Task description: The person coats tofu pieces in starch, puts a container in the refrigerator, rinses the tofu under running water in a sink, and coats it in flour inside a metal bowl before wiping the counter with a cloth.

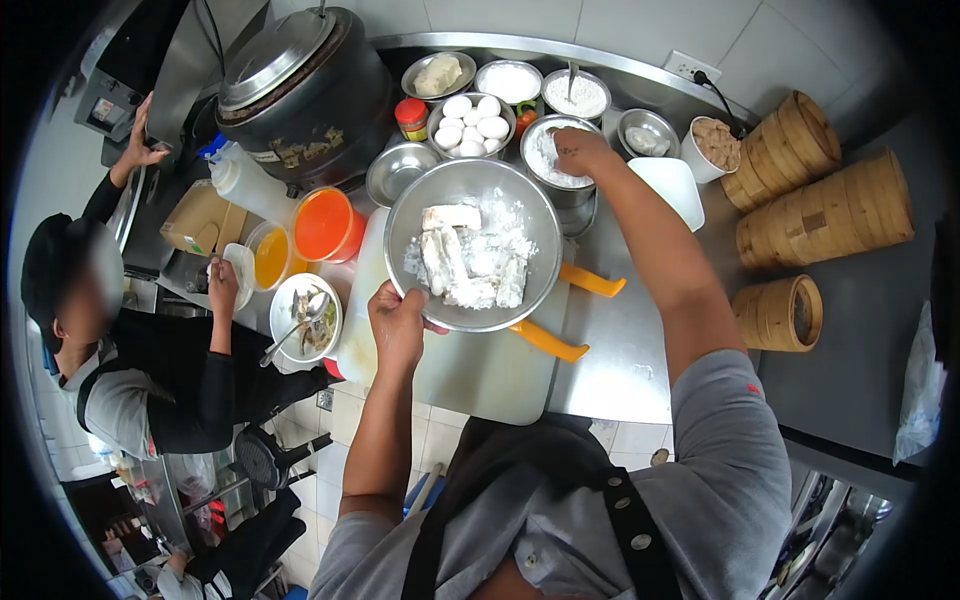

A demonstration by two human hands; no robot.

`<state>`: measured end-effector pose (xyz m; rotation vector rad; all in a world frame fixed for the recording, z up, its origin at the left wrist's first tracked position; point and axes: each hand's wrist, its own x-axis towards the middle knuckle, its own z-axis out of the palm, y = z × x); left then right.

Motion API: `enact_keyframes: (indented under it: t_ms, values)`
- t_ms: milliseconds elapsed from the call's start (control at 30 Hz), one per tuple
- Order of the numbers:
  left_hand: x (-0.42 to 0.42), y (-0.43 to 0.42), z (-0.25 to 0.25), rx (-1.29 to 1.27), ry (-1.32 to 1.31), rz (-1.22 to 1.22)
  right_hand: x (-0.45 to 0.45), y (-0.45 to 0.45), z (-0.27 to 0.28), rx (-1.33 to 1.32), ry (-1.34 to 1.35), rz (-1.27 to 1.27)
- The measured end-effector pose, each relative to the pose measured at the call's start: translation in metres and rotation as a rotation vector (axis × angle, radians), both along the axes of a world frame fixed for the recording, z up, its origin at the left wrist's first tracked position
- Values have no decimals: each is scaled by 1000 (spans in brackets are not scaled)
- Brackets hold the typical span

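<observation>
My left hand [398, 318] grips the near left rim of a steel mixing bowl [545, 215], tilted above a cutting board [520, 375]. Inside the bowl lie several elongated pieces [447, 260] coated in white powder, with loose powder around them. My right hand [580, 152] reaches into a metal bowl of white powder [540, 150] at the back; its fingers are hidden, so their grip does not show. Two orange-handled tools [555, 342] stick out from beneath the mixing bowl; their other ends are covered.
Behind the mixing bowl are eggs [470, 125], a red-lidded jar [411, 118] and a spooned powder bowl [577, 92]. Bamboo steamers [825, 210] stand right. A large cooker [310, 110], an orange-red tub [327, 225] and a food bowl [330, 338] stand left, near another person [150, 370].
</observation>
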<state>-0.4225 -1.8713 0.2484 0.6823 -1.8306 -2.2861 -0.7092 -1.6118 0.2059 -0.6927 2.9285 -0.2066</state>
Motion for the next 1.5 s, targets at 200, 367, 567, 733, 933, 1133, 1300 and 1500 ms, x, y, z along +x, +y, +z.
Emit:
enact_keyframes:
  t_ms: [200, 367, 567, 733, 933, 1133, 1300, 1500]
  values:
    - [-16, 13, 14, -21, 3, -32, -5, 9, -1, -107, -23, -51]
    - [-39, 29, 20, -39, -20, -71, -19, 36, 37, -307, 71, -118]
    - [-55, 59, 11, 52, -10, -105, 68, 20, 110, -527, -123, 123]
    - [-44, 57, 19, 86, 4, -110, 126, -21, 103, -210, -174, 176]
    - [-29, 62, 13, 39, -21, -137, 122, -40, 75, -217, -135, 273]
    - [-25, 54, 14, -19, 12, -184, 118, -44, 73, -221, -228, 205]
    - [-30, 52, 9, -10, -14, -179, 131, -39, 91, -233, -208, 208]
    - [-42, 40, 13, -33, -21, -126, 80, -18, 106, -647, -158, -62]
